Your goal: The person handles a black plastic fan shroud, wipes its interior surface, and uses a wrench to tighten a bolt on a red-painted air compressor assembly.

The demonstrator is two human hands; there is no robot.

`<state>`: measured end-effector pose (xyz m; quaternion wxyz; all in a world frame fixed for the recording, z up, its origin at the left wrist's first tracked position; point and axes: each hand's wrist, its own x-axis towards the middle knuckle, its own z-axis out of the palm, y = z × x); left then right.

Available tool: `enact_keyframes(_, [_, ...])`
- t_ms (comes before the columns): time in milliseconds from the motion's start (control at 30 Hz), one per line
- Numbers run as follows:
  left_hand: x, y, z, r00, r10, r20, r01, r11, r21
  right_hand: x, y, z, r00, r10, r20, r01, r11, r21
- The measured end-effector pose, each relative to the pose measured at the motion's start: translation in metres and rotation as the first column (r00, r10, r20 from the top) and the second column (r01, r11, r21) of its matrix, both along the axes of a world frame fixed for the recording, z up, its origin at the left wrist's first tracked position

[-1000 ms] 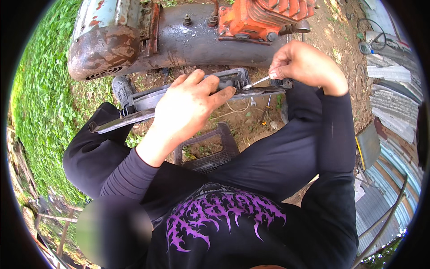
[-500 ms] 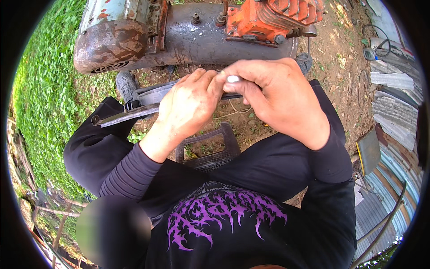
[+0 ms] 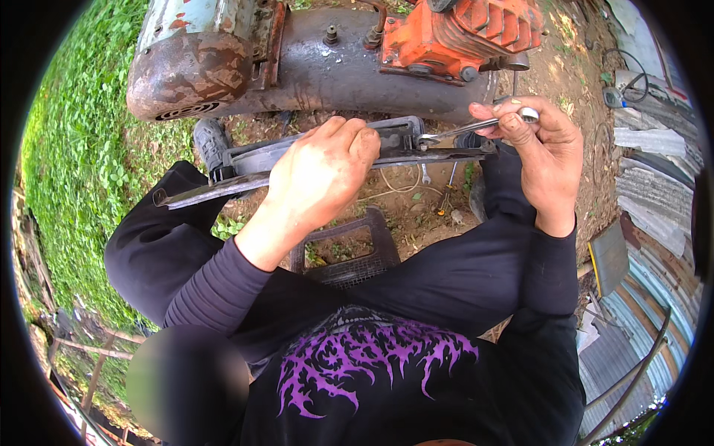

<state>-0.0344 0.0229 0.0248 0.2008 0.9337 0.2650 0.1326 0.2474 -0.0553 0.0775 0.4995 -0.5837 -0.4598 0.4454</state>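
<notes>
My left hand (image 3: 316, 171) grips a long dark metal bracket (image 3: 238, 160) lying crosswise between my knees, fingers curled over it. At the bracket's right part, my right hand (image 3: 543, 160) pinches a silver wrench (image 3: 480, 128); its far end sits on a small bolt fitting (image 3: 422, 143) and its ring end sticks up between my fingers. Below the bracket, another wrench (image 3: 425, 172) and a screwdriver with a yellow-black handle (image 3: 443, 204) lie on the dirt beside a thin cord (image 3: 394, 186).
A rusty compressor tank (image 3: 331, 70) with a motor (image 3: 190, 78) and orange pump head (image 3: 454, 37) lies beyond the bracket. A black plastic lattice piece (image 3: 379, 234) is between my legs. Grass is at left; corrugated sheets (image 3: 647, 141) and a dark cable (image 3: 628, 56) are at right.
My right hand swung left beside my left hand half a second ago, covering the wrench, and has now turned back rightward, exposing the wrench on the fitting. My left hand stays on the bracket.
</notes>
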Motion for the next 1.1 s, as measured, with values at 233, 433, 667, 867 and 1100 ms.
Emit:
enact_keyframes(233, [0.001, 0.000, 0.002, 1.000, 0.010, 0.030, -0.009, 1.000, -0.027, 0.022, -0.016, -0.007, 0.998, 0.028, -0.059, -0.032, 0.998, -0.060])
enact_keyframes(433, [0.000, -0.001, 0.001, 0.999, 0.017, 0.046, -0.013, 0.997, -0.076, 0.025, -0.014, -0.010, 0.992, 0.080, -0.100, -0.091, 0.989, -0.113])
enact_keyframes(667, [0.000, -0.001, 0.000, 0.999, 0.010, 0.033, -0.007, 0.996, -0.085, 0.031, -0.014, -0.008, 0.988, 0.118, -0.098, -0.127, 0.987, -0.100])
enact_keyframes(867, [0.003, 0.001, 0.003, 1.000, 0.008, 0.018, -0.008, 1.000, -0.001, 0.034, -0.015, 0.002, 0.979, 0.200, 0.038, -0.194, 0.975, -0.112])
enact_keyframes(1100, [0.002, 0.000, -0.001, 0.999, 0.022, 0.031, -0.019, 0.996, -0.085, 0.033, -0.014, -0.009, 0.985, 0.048, -0.167, -0.091, 0.962, -0.258])
